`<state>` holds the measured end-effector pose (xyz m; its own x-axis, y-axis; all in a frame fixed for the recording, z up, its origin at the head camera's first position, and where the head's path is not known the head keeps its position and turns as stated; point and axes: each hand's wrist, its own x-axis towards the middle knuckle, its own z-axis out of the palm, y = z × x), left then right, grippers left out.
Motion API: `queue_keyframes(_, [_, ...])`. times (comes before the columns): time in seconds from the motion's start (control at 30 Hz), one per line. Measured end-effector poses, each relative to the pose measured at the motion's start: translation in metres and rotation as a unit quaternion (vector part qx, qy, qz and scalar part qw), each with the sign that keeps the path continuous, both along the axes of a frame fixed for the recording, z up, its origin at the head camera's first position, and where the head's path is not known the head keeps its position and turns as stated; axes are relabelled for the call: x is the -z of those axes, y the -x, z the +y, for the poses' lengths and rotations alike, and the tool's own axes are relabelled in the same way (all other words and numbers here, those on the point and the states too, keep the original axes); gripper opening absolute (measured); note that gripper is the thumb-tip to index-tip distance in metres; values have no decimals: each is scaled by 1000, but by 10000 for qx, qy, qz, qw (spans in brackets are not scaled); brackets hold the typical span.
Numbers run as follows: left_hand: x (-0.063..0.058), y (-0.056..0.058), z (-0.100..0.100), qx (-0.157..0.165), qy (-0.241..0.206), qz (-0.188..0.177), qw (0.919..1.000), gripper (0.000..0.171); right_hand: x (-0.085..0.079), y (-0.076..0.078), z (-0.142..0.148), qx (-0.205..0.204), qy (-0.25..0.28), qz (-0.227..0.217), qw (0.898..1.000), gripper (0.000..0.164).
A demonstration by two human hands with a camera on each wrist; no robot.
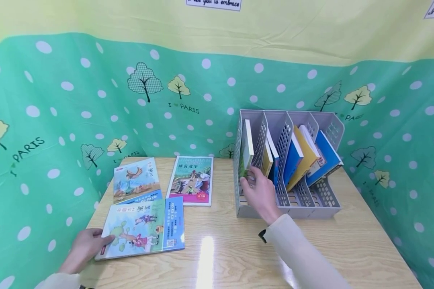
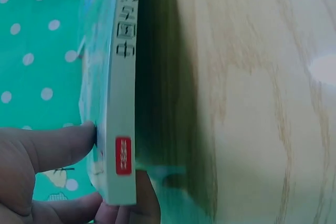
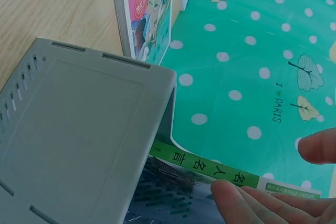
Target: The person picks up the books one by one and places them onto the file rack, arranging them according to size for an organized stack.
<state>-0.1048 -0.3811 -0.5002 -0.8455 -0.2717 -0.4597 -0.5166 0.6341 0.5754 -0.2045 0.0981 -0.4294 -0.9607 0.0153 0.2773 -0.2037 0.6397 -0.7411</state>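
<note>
The left hand [image 1: 90, 245] pinches the near-left book [image 1: 139, 230] at the left of the table [image 1: 235, 249]; the right hand [image 1: 262, 194], thumb and fingers apart, touches the green-spined book [image 3: 205, 164] in the rack's [image 1: 289, 212] leftmost compartment. Judged part-done: other books [image 1: 304, 158] stand racked; the held book, far-left book [image 1: 135, 180] and pink-edged book [image 1: 191, 180] (covers up) lie outside.

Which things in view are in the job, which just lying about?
Likely in the job:
picture book, pinched by the left hand
green-spined book, by the right hand
grey rack, holding that book

Untouched, maybe just lying about:
pink-bottomed book
sandy-covered book
</note>
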Motion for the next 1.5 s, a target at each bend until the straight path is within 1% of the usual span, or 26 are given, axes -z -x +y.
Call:
queue_keyframes(0.07, [-2,-2,0,-71,-289,-49,9995,82,0,-2,1,11,8,-49,10000,50])
queue_keyframes(0.17, [-7,-6,2,-173,-804,-13,9966,70,0,-5,3,-22,-21,-88,10000,48])
queue_keyframes(0.23, [-11,-9,6,-330,-1250,24,9916,58,0,-7,5,-74,-43,-112,9999,47])
queue_keyframes(0.33, [-19,-12,12,-577,-1884,-27,9804,51,0,-12,6,-175,-63,-112,9998,44])
queue_keyframes(0.37, [-22,-13,13,-629,-2006,-65,9776,51,-1,-13,6,-210,-77,-119,9997,43])
queue_keyframes(0.4, [-25,-13,15,-677,-2080,-96,9757,50,-1,-15,6,-260,-74,-116,9996,42])
queue_keyframes(0.5, [-34,-15,19,-635,-2244,-152,9723,50,-2,-21,4,-411,13,-132,9991,39])
queue_keyframes(0.63, [-45,-18,25,-468,-2449,-142,9683,45,-5,-30,1,-598,123,-132,9980,38])
queue_keyframes(0.7, [-50,-19,29,-378,-2509,-68,9673,44,-6,-33,0,-645,105,-65,9978,38])
queue_keyframes(0.77, [-55,-18,34,-311,-2477,25,9683,42,-7,-36,-2,-696,77,44,9975,37])
queue_keyframes(0.93, [-68,-17,50,-296,-2374,289,9705,33,-6,-43,-4,-852,86,184,9962,36])
queue_keyframes(1.07, [-74,-18,61,-307,-2516,412,9665,28,-6,-48,-5,-886,91,137,9959,36])
queue_keyframes(1.17, [-79,-17,68,-285,-2748,500,9598,26,-5,-52,-7,-929,117,90,9956,34])
queue_keyframes(1.23, [-82,-17,73,-166,-2935,569,9541,28,-5,-54,-8,-981,129,78,9951,33])
queue_keyframes(1.4, [-94,-15,90,-8,-3346,742,9394,44,-5,-60,-11,-1124,128,94,9935,33])
queue_keyframes(1.5, [-101,-14,102,-11,-3456,916,9339,50,-6,-63,-13,-1179,52,203,9928,33])
